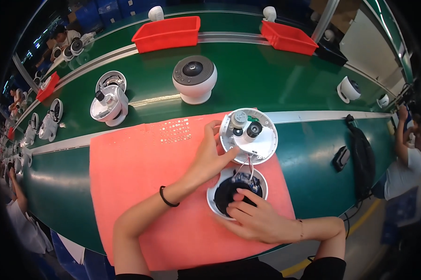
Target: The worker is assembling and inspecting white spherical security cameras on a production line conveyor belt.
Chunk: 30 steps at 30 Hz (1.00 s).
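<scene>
My left hand (209, 156) grips the left edge of a round white camera housing (261, 148), thumb in front and fingers around the rim. Inside that housing sit a black lens (254, 130), a grey motor-like cylinder (239, 119) and a bit of green circuit board. Thin wires (250, 166) run from it down to a second white round shell (265, 186) with a black inside and a small circuit board (242, 179). My right hand (254, 217) lies over this lower shell, fingers bent together inside it; whatever they pinch is too small or blurred to make out.
Both parts rest on a pink mat (140, 186) with rows of small metal pieces (175, 130). Beyond stand a white-and-grey camera (195, 79), an opened camera (110, 102) and red trays (167, 35). A black pouch (361, 151) lies right. Other people work at both sides.
</scene>
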Tool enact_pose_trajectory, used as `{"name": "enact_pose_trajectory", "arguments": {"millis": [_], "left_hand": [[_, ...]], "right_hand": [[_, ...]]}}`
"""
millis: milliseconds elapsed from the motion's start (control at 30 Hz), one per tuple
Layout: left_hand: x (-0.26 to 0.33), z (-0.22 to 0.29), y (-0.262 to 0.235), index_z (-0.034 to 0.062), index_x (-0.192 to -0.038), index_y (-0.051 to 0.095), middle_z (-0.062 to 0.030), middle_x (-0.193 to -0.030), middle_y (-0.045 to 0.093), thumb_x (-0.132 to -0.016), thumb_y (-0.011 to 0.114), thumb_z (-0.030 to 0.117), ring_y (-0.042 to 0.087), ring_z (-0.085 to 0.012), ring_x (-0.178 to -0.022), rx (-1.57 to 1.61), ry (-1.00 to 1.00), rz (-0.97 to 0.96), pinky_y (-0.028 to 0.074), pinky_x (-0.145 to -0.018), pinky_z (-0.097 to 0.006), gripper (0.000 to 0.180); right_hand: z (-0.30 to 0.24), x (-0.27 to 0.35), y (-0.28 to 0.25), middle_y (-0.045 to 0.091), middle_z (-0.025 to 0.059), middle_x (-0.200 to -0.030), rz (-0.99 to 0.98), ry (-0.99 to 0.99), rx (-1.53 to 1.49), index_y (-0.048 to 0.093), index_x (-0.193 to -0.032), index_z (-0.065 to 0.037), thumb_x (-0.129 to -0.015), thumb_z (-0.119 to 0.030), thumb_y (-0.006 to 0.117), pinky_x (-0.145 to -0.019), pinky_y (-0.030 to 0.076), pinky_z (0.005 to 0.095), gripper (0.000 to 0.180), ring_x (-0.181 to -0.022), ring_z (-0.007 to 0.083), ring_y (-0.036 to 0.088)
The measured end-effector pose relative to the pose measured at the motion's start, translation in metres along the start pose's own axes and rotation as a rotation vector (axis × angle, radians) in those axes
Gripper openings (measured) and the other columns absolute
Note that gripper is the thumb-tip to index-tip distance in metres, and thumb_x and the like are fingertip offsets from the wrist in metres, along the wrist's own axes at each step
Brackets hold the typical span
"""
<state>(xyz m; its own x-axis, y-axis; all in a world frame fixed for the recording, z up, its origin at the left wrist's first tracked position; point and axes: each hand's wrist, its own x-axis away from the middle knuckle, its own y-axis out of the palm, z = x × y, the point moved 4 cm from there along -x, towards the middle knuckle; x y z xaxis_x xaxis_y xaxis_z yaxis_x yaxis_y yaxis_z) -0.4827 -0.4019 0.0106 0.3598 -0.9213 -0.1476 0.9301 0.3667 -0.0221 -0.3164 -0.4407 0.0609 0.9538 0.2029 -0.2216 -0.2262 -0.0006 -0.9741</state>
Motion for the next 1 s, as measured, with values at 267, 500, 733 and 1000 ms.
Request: {"name": "enact_pose_trajectory", "arguments": {"millis": [267,500,733,1000], "left_hand": [[0.063,0.027,-0.038,0.007,-0.132,0.011,-0.0239,-0.129,0.038,-0.074,0.068,0.011,0.041,-0.0325,-0.119,0.018,-0.224,-0.431,0.04,-0.096,-0.042,0.082],[0.121,0.075,-0.046,0.0074,-0.119,0.05,-0.0135,-0.124,0.044,-0.071,0.071,0.015,0.041,-0.0341,-0.119,-0.623,0.655,-0.407,0.037,-0.095,-0.049,0.053],[0.134,0.074,-0.039,0.0061,-0.104,0.062,-0.0101,-0.116,0.045,-0.071,0.068,0.013,0.038,-0.0394,-0.117,-0.535,0.586,-0.471,0.036,-0.094,-0.053,0.034],[0.141,0.047,-0.06,0.0042,-0.083,0.065,-0.0199,-0.114,0.037,-0.071,0.067,0.015,0.035,-0.0381,-0.116,-0.447,0.486,-0.335,0.022,-0.103,-0.06,0.016]], "right_hand": [[0.006,0.009,-0.093,0.062,0.0064,-0.086,-0.008,0.281,-0.566,0.064,-0.094,-0.008,-0.061,-0.003,0.067,-0.072,0.052,0.0349,0.034,-0.084,0.024,0.062],[0.02,0.0,-0.087,0.062,0.0113,-0.096,-0.234,0.36,-1.013,0.056,-0.104,-0.003,-0.069,-0.005,0.068,-0.069,0.052,0.0337,0.037,-0.092,0.0304,0.061],[0.026,-0.023,-0.074,0.06,0.0131,-0.103,-0.311,0.367,-1.099,0.051,-0.11,-0.002,-0.072,-0.008,0.069,-0.07,0.051,0.0311,0.042,-0.088,0.0272,0.061],[0.048,-0.022,-0.05,0.055,0.0065,-0.099,-0.167,0.861,-1.603,0.038,-0.11,-0.002,-0.067,0.008,0.066,-0.072,0.045,0.022,0.052,-0.09,0.0093,0.054]]}}
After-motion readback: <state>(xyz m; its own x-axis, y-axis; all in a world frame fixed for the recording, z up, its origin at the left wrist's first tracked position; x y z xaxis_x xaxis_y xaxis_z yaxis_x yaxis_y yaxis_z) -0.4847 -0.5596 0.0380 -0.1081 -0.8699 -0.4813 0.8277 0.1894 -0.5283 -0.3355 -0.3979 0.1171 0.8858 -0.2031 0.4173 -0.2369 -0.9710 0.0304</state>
